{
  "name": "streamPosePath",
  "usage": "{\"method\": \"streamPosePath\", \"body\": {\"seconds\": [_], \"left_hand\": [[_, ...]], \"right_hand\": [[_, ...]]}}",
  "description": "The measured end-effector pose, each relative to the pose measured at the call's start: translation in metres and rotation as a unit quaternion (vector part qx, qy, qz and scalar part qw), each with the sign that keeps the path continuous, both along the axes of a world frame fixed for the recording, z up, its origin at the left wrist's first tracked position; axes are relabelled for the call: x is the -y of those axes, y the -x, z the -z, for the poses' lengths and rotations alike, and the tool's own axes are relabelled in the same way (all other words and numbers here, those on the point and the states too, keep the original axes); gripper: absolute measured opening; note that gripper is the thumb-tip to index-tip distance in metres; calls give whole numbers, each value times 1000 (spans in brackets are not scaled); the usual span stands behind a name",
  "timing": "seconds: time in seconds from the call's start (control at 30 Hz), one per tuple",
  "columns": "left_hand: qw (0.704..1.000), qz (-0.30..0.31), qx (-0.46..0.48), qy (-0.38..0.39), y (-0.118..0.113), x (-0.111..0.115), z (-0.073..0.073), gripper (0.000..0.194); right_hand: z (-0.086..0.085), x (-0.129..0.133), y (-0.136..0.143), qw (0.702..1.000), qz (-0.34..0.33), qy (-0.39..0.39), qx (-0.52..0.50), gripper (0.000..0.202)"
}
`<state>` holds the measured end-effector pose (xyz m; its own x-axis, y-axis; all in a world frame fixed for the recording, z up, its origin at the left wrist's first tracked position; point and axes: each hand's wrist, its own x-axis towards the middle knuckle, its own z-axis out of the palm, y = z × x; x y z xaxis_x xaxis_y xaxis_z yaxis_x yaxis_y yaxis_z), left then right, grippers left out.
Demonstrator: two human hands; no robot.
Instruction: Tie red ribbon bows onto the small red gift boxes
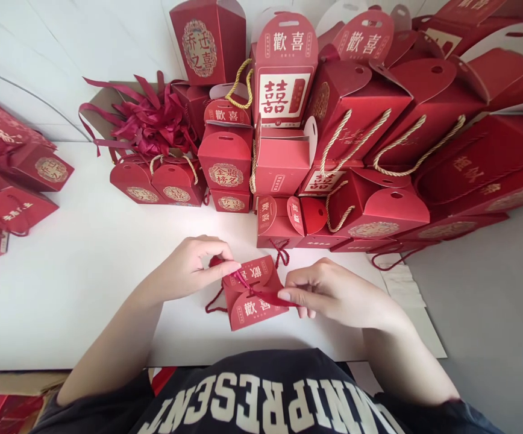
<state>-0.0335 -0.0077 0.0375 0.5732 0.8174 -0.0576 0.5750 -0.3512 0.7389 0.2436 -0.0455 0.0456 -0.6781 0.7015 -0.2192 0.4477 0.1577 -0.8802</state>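
Note:
A small red gift box [240, 320] with pale lettering stands on the white table in front of me, its rounded top flaps folded over each other. Dark red cord handles [216, 301] hang at its sides. A red ribbon [268, 297] crosses over the flaps and looks looped or crossed at their middle. My left hand [200, 265] pinches one ribbon end at the upper left of the box. On the right, my right hand [334, 292] grips the other end between thumb and fingers, drawn out past the box's edge.
Stacked red gift boxes [284, 102] with rope handles fill the back and right of the white table [85, 277]. An open box holds a heap of red ribbons [157, 120] at the back left. More finished boxes [12, 205] sit at far left. A cardboard carton [12, 383] is below the front edge.

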Motion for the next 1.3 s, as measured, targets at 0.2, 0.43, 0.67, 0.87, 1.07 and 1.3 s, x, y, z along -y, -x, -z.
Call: {"method": "streamPosePath", "body": {"seconds": [0.2,0.43,0.67,0.87,1.07,1.3], "left_hand": [[988,48,-50,142,7,-1,3,34],[975,50,-6,216,9,-8,3,35],[923,176,2,343,32,-22,5,24],[957,174,191,133,18,-23,18,15],[945,126,253,164,-9,-18,45,24],[970,42,194,142,-17,-16,42,17]], "right_hand": [[15,-10,1,1000,-8,15,15,37],[25,-18,-4,999,43,-4,18,37],[37,-24,-6,998,43,45,28,37],[39,-25,-6,997,37,65,13,37],[43,-26,-6,996,22,88,12,36],[39,-32,-15,999,1,-16,-49,29]]}}
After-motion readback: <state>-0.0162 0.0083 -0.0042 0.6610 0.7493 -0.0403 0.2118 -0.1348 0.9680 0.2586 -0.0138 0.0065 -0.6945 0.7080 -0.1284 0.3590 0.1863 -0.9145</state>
